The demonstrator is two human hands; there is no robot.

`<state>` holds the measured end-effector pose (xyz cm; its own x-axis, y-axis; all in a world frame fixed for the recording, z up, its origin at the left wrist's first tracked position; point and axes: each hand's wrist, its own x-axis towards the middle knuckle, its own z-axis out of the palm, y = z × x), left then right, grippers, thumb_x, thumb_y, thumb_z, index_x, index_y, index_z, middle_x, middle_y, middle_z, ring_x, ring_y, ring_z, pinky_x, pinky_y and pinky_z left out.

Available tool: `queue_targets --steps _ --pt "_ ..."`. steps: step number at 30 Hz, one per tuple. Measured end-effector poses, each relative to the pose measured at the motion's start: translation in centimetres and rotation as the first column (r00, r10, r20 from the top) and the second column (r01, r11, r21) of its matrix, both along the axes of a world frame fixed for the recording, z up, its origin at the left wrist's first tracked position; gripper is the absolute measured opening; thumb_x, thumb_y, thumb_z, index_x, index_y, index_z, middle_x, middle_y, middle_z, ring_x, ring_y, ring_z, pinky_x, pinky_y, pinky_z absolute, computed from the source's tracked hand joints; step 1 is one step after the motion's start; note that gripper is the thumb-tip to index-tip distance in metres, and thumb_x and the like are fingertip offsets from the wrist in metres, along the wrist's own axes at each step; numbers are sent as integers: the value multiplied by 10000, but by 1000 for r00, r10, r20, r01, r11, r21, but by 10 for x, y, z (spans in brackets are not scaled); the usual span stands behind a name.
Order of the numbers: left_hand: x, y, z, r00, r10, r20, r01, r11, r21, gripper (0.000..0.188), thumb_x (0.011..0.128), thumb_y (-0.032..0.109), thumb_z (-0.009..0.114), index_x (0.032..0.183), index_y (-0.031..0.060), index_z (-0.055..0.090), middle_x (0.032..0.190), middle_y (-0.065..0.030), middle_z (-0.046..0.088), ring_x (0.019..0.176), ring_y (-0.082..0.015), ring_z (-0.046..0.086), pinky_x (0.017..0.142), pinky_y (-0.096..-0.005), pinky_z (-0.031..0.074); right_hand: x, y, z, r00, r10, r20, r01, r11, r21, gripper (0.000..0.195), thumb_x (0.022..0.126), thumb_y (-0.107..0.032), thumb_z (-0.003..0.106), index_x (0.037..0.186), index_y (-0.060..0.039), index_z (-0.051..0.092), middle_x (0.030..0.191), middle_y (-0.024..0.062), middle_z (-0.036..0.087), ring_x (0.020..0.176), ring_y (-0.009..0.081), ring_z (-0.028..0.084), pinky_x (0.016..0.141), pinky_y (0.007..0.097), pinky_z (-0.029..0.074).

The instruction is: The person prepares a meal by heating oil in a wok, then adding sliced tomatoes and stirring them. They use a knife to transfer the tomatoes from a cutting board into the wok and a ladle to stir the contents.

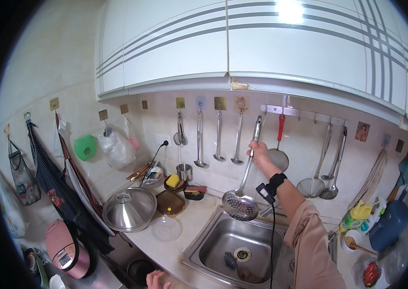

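My right hand (260,154) grips the steel handle of a perforated skimmer (240,206) and raises it upright before the tiled wall. The skimmer's round, holed bowl hangs down over the back edge of the stainless steel sink (207,249). Just above my fist, the handle's tip comes close to a metal hook rail (305,112). Behind my wrist hangs a red-handled strainer (279,159). My left hand (158,280) shows only in part at the bottom, by the counter's front edge; whether its fingers hold anything is hidden.
Several ladles (219,137) hang left of the skimmer. A wire strainer (311,187) hangs to the right. White cabinets (175,47) overhang the wall. A lidded steel pan (129,209) stands on the counter (185,231). A black cable (273,245) trails from my wrist device across the sink.
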<state>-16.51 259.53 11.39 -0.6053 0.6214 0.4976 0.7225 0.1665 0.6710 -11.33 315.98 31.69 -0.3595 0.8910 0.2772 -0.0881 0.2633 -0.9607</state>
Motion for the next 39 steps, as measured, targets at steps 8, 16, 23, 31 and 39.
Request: queue_targets --steps 8,16,23,31,39 --pt "-16 -20 -17 979 70 192 -49 992 -112 265 929 151 590 1147 4 560 1110 -174 519 989 -320 546 860 -388 450 -2 64 19 983 -122 -135 124 992 10 296 941 -335 534 896 -44 567 645 56 580 489 136 530 354 296 316" --pt "-33 -20 -64 962 77 262 -28 982 -187 246 886 48 623 1124 12 570 1012 -138 500 855 -260 530 747 -384 455 -2 63 24 986 -91 -140 93 996 6 296 948 -335 523 897 -45 558 668 40 564 523 118 552 354 283 291" --pt "-31 -22 -84 999 13 -33 -19 983 -181 290 864 59 652 1133 -3 562 1051 -203 513 916 -370 526 787 -438 446 -8 54 35 982 -156 -108 150 987 -58 353 978 -371 488 901 -31 544 627 49 553 447 116 483 325 276 255" --pt "-15 -34 -90 992 78 103 -44 954 -298 404 849 35 649 1232 -14 533 1211 -247 516 1115 -416 496 934 -449 427 -6 38 55 981 -37 -191 0 982 -188 376 982 -375 478 888 -14 525 661 49 529 484 138 518 348 303 285" --pt "-2 -26 -74 974 68 217 17 930 -367 403 822 -7 646 1213 12 551 1232 -247 513 1138 -420 484 965 -468 403 -10 42 41 996 8 -92 -21 989 -145 347 989 -359 466 886 -29 504 734 43 516 508 138 537 374 288 314"
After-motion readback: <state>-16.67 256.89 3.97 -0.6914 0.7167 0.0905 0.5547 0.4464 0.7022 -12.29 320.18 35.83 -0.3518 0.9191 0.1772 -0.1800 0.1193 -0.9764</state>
